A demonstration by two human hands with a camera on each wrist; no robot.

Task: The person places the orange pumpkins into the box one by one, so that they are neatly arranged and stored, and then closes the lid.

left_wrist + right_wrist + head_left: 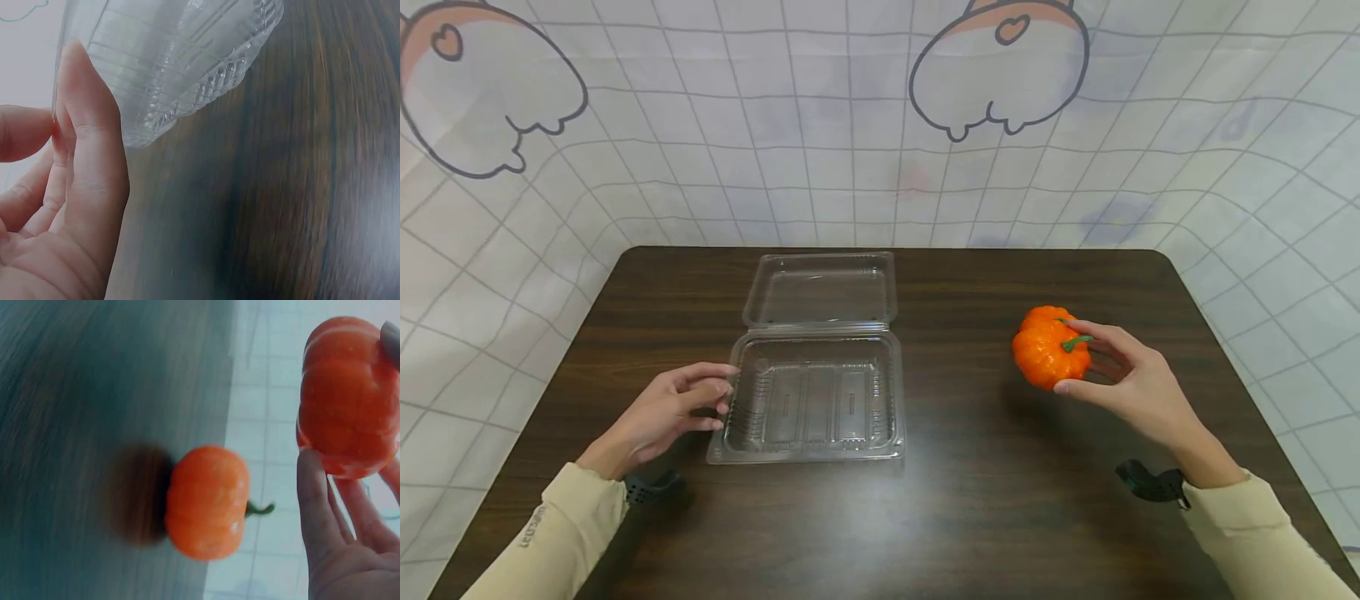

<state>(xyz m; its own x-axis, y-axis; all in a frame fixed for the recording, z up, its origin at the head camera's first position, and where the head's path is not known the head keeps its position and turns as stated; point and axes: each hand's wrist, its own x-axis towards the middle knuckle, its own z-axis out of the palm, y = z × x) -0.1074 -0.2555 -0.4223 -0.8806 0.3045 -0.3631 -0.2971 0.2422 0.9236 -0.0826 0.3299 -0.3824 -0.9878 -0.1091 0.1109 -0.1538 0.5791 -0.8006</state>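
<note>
My left hand point(673, 408) pinches the left rim of a clear plastic clamshell container point(805, 454), which lies with its lid folded back. The left wrist view has the thumb and fingers on either side of the container's edge point(61, 69). On the right, my right hand point(1138, 383) grips a small orange toy pumpkin point(1047, 357) with a green stem, thumb and fingers at its sides. That pumpkin is raised off the table in the right wrist view. A second orange pumpkin point(207, 503) sits on the table beyond it, partly hidden in the head view.
The dark wood-grain table point(880, 533) has rounded far corners. A white grid-patterned cloth point(850, 125) with cartoon figures hangs behind and at both sides. The open lid point(822, 292) lies toward the table's far edge.
</note>
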